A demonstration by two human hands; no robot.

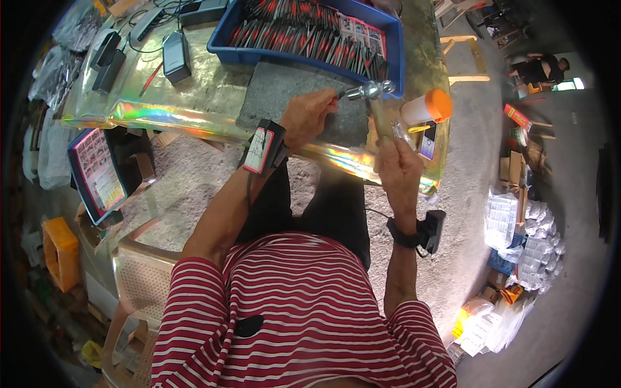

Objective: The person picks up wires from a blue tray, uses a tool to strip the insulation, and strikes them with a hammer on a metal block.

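Observation:
My right hand (pixel 398 165) is wrapped round the handle of a ball-peen hammer (pixel 370 90), whose silver head is level with my left fingertips. My left hand (pixel 310 116) is closed in a pinch over a dark grey slab (pixel 275 87) on the table. Between its fingertips shows the end of a small red and black piece (pixel 335 100); its full shape is hidden. Just beyond the slab stands a blue tray (pixel 223 55), packed with rows of slim black and red pieces (pixel 310 42) and some printed cards (pixel 362 32).
A white jar with an orange lid (pixel 417 110) stands right of the hammer, beside a phone (pixel 428 141). Black devices (pixel 174 58) and cables lie at the table's left. A plastic chair (pixel 145 258) is at my left. Wrapped bundles (pixel 540 252) and a person (pixel 543 69) are at right.

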